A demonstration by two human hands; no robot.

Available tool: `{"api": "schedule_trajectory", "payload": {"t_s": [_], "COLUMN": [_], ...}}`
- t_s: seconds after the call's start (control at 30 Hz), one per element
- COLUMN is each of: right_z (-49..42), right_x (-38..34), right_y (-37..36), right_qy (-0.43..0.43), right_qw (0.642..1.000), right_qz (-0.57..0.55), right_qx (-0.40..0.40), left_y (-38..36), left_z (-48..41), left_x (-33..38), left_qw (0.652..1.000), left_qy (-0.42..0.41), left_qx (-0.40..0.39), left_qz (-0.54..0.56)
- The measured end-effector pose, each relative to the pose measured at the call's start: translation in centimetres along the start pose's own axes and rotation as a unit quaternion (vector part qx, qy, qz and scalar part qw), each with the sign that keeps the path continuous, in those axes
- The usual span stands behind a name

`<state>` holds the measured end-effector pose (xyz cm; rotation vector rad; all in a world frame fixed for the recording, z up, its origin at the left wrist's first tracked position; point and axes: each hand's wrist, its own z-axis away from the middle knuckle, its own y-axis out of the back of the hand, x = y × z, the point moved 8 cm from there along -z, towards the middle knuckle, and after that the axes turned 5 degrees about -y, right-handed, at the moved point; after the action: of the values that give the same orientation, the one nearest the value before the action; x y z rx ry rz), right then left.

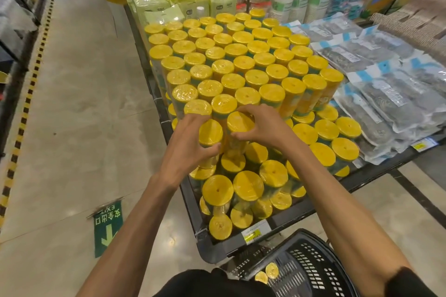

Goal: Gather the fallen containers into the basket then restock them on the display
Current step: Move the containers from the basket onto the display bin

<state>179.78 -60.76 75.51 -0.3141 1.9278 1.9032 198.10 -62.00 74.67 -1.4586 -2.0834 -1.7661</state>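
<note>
While one yellow-lidded container is gripped by the left hand and its neighbour by the right hand at the display front, both should be seated upright, flush with the row, lest stacked ones be toppled; two more containers are left in the basket

Your left hand and right hand are bare, and so are both your forearms, which look long and slim through the wide-angle lens. Your left arm is uncovered right down to the picture's bottom edge. On your right arm a black sleeve begins above the elbow, in the bottom right corner. A black garment shows as a dark rounded shape at the bottom edge between your arms; what kind it is cannot be told.
</note>
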Motion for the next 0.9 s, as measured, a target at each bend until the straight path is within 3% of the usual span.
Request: {"api": "schedule_trajectory", "payload": {"t_s": [0.33,0.9], "right_z": [-0.6,0.6], "right_x": [0.2,0.0], "right_y": [-0.1,0.2], "right_qy": [0.004,-0.018], "right_qw": [1.000,1.000], "right_qz": [0.000,0.007], "right_qx": [-0.024,-0.023], "left_y": [-0.4,-0.5], "left_z": [-0.4,-1.3], "left_x": [0.3,0.5], "left_qw": [0.999,0.993], "left_qy": [0.021,0.000], "left_qx": [0.021,-0.046], "left_qz": [-0.011,-0.106]}}
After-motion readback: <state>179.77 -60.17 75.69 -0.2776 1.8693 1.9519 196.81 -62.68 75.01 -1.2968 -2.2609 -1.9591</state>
